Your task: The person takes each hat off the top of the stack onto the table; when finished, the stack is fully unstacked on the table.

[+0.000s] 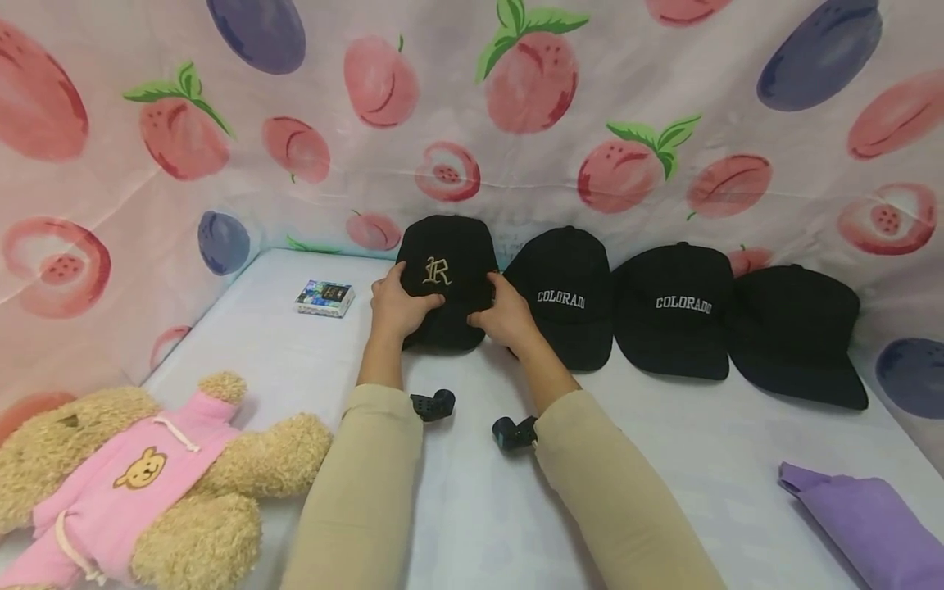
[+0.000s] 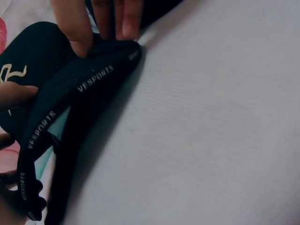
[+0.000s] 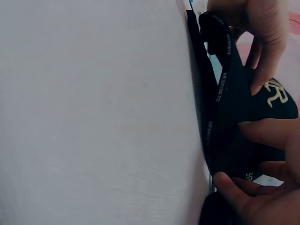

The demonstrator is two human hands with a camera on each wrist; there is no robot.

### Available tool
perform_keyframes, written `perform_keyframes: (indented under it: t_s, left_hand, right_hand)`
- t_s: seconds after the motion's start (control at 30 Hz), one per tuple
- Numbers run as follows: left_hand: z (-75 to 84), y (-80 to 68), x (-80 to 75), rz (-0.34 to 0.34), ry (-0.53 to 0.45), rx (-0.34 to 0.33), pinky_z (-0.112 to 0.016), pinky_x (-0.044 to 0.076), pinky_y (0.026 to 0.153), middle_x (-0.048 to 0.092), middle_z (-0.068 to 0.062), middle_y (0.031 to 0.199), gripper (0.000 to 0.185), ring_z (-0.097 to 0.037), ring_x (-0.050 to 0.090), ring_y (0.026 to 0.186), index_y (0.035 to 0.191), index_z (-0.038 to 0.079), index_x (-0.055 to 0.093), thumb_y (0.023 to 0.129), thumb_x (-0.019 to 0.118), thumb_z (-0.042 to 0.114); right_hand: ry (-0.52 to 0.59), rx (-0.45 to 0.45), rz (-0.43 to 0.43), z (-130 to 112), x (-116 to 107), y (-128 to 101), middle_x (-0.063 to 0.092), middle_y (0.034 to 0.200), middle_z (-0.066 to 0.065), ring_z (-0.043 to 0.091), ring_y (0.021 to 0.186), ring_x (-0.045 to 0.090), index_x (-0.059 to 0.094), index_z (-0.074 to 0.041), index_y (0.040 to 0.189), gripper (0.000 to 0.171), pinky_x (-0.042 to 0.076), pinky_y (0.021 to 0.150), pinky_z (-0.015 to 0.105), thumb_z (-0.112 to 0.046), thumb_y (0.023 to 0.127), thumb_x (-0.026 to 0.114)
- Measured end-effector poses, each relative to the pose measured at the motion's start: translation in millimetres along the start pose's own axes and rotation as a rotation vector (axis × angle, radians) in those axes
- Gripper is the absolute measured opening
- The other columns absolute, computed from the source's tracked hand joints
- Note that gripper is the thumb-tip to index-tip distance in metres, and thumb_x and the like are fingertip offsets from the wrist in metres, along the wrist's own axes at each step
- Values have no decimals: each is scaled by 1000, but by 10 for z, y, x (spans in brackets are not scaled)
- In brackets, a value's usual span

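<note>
A black cap (image 1: pixel 453 242) with a gold letter R on its front stands at the back, held between both hands. My left hand (image 1: pixel 401 305) grips its left side, thumb lying across the front below the letter. On the opposite side my right hand (image 1: pixel 507 313) grips the edge, its thumb low on the cap. In the left wrist view, white VESPORTS lettering runs along the tape of the cap (image 2: pixel 61 101), which tilts up off the sheet. Fingers of both hands pinch the cap (image 3: pixel 234 103) in the right wrist view too.
To the right stand two black COLORADO caps (image 1: pixel 564 258) (image 1: pixel 667 270) and a plain black cap (image 1: pixel 800 307). A small patterned box (image 1: pixel 324 298) lies left. Nearer are a teddy bear (image 1: pixel 165 459) in pink and a purple pouch (image 1: pixel 866 516). Fruit-print fabric (image 1: pixel 516 180) backs the white sheet (image 1: pixel 472 508).
</note>
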State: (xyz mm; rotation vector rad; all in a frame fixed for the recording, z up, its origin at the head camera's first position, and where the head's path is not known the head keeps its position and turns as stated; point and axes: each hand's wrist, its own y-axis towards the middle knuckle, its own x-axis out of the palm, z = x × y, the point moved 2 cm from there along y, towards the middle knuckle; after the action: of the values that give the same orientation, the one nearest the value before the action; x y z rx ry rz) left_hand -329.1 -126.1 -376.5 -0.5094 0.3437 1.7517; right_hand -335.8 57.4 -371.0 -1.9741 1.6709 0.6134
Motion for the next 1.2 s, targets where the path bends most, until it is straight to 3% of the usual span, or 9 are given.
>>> perform_keyframes:
  t_s: [0.2,0.53,0.73,1.2]
  left_hand:
    - [-39,-41,49,-3,-19,-12,-55,31,122,26,-25,161,91,-42,29,148,163,13,30,89,79,34]
    - [-100,-66,78,-13,7,1,-56,31,121,26,-26,161,92,-44,30,148,163,12,29,89,78,36]
    - [-84,-30,82,-18,14,30,-56,30,122,26,-27,161,93,-45,30,148,163,10,29,88,78,35]
    - [5,-54,157,-22,45,75,-55,30,123,26,-26,163,91,-44,30,150,164,9,25,92,74,34]
  right_hand:
    - [-62,7,-35,6,-7,-45,33,167,15,35,152,35,27,-10,164,86,35,121,50,-17,92,74]
    - [36,-47,-112,79,-137,-248,46,157,17,34,145,45,31,-16,163,80,43,115,52,-17,94,73]
    - [15,-122,-141,81,-209,-340,51,153,19,36,140,50,34,-15,162,76,44,114,52,-18,96,72]
    - [16,-178,-186,203,-318,-472,52,151,19,37,136,55,40,-13,158,67,46,112,52,-21,99,68]
